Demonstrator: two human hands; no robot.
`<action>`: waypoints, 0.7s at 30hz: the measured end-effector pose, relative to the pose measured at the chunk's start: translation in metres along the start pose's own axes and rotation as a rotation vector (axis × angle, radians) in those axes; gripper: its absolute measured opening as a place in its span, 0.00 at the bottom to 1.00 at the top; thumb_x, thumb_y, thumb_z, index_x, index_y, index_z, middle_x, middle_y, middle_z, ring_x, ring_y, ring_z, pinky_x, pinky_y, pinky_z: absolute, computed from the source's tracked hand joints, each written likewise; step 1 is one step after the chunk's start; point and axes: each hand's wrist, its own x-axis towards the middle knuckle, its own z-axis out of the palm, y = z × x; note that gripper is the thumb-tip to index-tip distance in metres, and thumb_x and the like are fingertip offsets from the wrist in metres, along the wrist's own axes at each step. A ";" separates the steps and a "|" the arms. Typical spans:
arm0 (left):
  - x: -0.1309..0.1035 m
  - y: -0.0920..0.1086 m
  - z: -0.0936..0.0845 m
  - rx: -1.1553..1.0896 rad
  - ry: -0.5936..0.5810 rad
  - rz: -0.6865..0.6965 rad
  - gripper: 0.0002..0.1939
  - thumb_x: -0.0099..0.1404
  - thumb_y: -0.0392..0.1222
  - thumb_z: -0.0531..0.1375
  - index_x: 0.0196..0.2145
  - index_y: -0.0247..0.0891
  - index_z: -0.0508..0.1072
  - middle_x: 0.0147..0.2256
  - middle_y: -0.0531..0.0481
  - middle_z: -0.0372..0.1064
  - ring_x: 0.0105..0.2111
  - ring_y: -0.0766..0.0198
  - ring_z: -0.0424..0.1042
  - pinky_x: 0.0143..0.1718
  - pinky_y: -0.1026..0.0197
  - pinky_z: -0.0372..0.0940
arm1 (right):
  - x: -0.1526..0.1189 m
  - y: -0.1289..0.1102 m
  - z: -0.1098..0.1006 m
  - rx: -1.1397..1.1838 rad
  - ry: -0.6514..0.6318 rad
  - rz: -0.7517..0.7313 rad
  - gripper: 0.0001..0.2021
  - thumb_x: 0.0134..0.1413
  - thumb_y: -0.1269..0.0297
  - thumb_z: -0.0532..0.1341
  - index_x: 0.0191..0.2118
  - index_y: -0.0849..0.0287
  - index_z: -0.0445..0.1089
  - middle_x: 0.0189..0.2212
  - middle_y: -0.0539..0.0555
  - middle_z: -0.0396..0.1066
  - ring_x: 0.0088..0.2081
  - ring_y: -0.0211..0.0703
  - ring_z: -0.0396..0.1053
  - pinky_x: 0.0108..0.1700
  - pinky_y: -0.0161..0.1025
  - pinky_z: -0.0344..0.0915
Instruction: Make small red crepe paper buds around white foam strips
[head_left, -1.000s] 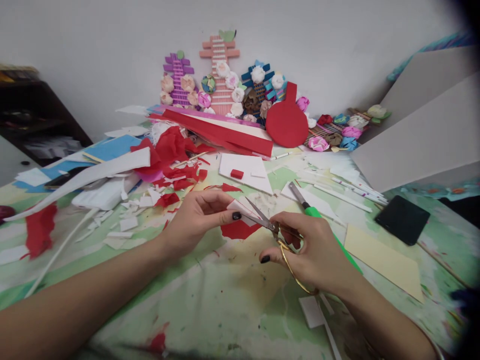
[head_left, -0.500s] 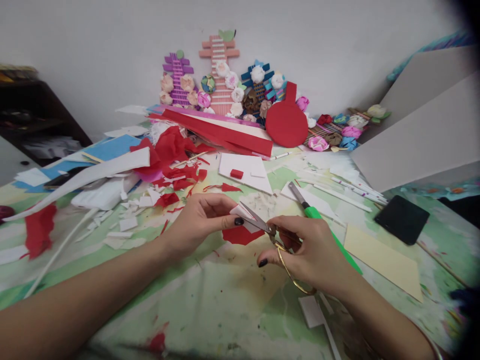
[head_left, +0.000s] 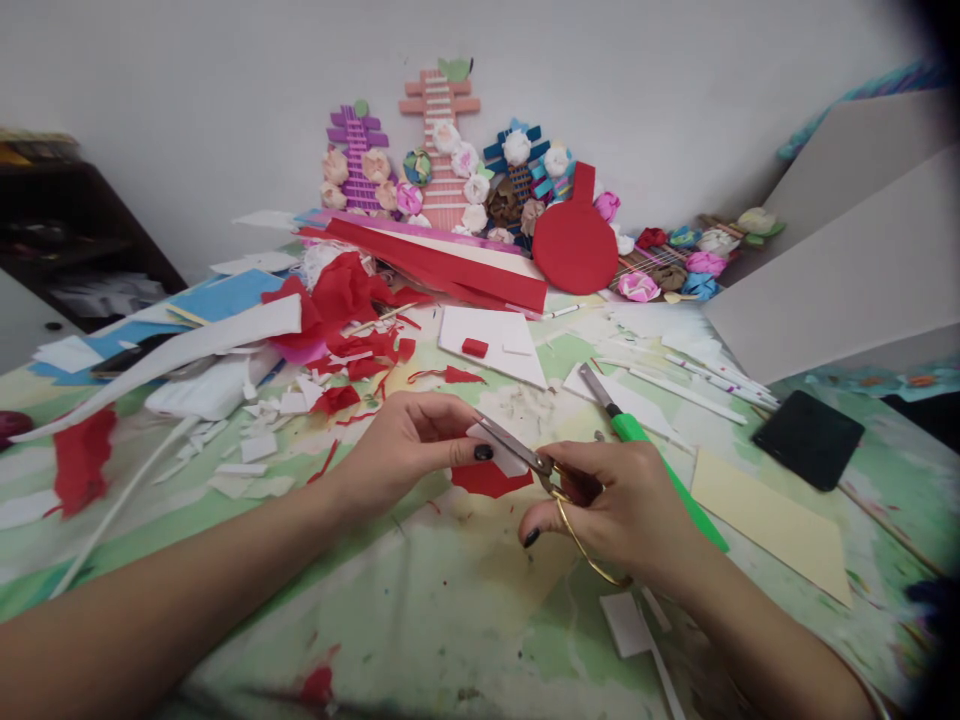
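Observation:
My left hand is closed on a small white piece, pinching it between thumb and fingers. In my right hand are gold-handled scissors, their blades together along the top of the white piece. The blade tips reach close to my left fingers. Just below the white piece lies a red scrap on the table. A green utility knife rests beside and partly behind my right hand.
Red scraps and white bits cover the table's left side. A red paddle shape leans at the back. A white board, yellow sheet and black square lie around my hands.
The scissor blades have come together on the white piece; they stood slightly apart before. My left hand still pinches the piece.

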 end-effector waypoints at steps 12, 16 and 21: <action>-0.001 0.000 0.000 -0.015 -0.010 -0.022 0.03 0.55 0.31 0.67 0.29 0.36 0.80 0.29 0.51 0.79 0.29 0.67 0.76 0.32 0.69 0.70 | 0.001 0.002 0.001 0.022 0.065 -0.022 0.21 0.44 0.47 0.68 0.22 0.63 0.72 0.14 0.44 0.48 0.20 0.30 0.43 0.19 0.31 0.43; -0.001 0.000 -0.001 -0.012 0.015 -0.026 0.03 0.54 0.32 0.68 0.28 0.36 0.80 0.28 0.51 0.78 0.28 0.68 0.75 0.30 0.70 0.69 | 0.002 0.001 -0.001 -0.028 0.140 -0.003 0.24 0.45 0.42 0.65 0.20 0.63 0.71 0.14 0.44 0.45 0.20 0.31 0.41 0.19 0.32 0.43; 0.001 0.000 -0.002 0.007 0.048 -0.027 0.01 0.55 0.36 0.67 0.28 0.36 0.79 0.27 0.52 0.76 0.27 0.69 0.73 0.28 0.70 0.66 | 0.007 0.011 -0.004 -0.242 0.211 0.179 0.19 0.48 0.47 0.64 0.24 0.61 0.72 0.12 0.44 0.52 0.18 0.33 0.46 0.21 0.33 0.46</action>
